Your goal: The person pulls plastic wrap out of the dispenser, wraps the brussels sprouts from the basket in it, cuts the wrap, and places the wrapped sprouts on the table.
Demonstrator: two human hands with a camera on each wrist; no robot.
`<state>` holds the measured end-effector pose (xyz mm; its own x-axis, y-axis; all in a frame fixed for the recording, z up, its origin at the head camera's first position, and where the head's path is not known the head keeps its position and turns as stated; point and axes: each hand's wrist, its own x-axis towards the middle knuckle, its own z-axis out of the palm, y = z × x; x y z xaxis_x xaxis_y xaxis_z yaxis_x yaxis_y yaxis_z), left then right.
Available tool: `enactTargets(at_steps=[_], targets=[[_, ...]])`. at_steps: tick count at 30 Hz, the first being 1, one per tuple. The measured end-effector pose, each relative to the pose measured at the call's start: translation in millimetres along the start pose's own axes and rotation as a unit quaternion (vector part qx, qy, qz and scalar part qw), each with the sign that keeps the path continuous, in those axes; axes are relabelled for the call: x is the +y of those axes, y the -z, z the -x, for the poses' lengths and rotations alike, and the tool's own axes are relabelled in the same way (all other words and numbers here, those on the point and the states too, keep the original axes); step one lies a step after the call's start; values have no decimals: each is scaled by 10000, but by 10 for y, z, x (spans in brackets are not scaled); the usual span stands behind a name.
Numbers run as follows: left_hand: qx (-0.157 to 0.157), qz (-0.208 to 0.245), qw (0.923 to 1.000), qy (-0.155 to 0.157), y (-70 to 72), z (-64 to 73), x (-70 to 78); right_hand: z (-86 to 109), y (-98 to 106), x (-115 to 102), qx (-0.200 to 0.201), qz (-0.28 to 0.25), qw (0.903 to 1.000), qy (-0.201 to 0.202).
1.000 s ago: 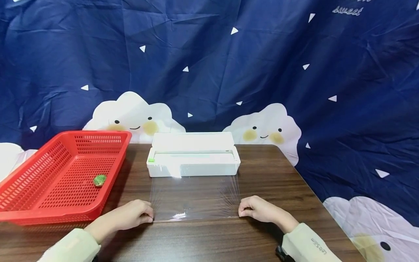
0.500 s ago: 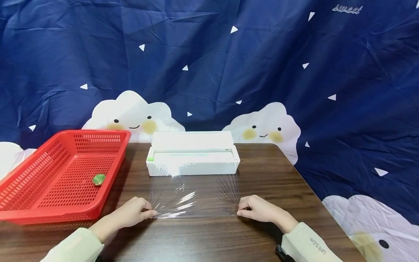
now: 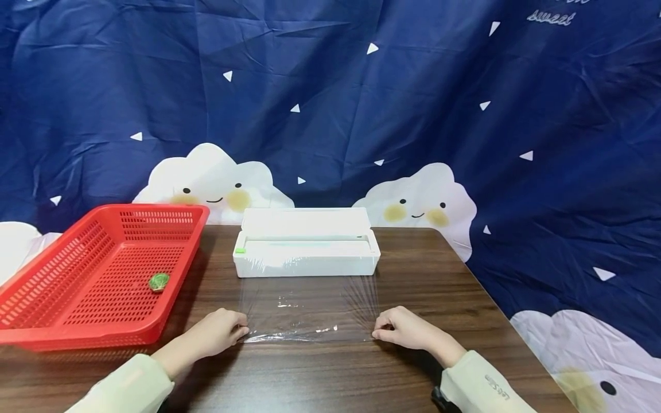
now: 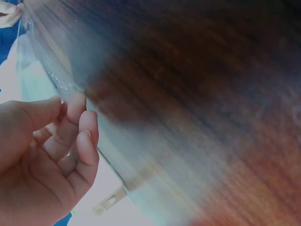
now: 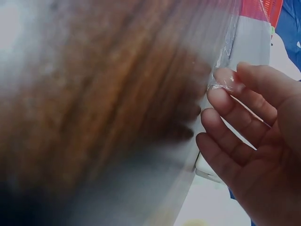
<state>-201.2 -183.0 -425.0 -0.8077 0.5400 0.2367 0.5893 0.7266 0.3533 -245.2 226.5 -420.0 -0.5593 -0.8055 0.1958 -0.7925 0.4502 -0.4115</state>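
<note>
A sheet of clear cling film (image 3: 310, 310) stretches from a white cling film dispenser box (image 3: 306, 266) toward the person. The box's lid stands open at the back, and a small green tab sits at its left end. At the near left corner of the film, the left hand (image 3: 219, 332) pinches the edge between thumb and fingers. Opposite it, the right hand (image 3: 408, 330) pinches the near right corner. Wrinkles fan out from both grips. In the right wrist view, crumpled film (image 5: 220, 86) shows by the fingertips of the right hand (image 5: 254, 113).
To the left stands a red perforated basket (image 3: 98, 335) with a small green round item (image 3: 158, 281) in it, perhaps a vegetable. Everything rests on a dark wooden table (image 3: 310, 378). Behind hangs a blue curtain (image 3: 320, 74) with cloud prints.
The left hand has shifted slightly right and its fingers have regripped the film's corner. Glints and wrinkles on the film have changed. The right hand has barely moved.
</note>
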Motion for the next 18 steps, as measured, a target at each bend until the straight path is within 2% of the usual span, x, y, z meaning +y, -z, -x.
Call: enactTargets(at_steps=[4, 10, 15, 18], targets=[[-10, -10, 10000, -56, -3, 10, -4, -15, 16, -1, -89, -64, 9998, -174], [-175, 184, 9997, -22, 13, 29, -19, -18, 22, 3, 53, -178, 9992, -344], [-312, 210, 9992, 97, 27, 35, -11, -23, -6, -13, 15, -169, 9962, -858], [-364, 168, 9990, 191, 38, 47, -1, -40, -29, -27, -82, 16, 9952, -978]])
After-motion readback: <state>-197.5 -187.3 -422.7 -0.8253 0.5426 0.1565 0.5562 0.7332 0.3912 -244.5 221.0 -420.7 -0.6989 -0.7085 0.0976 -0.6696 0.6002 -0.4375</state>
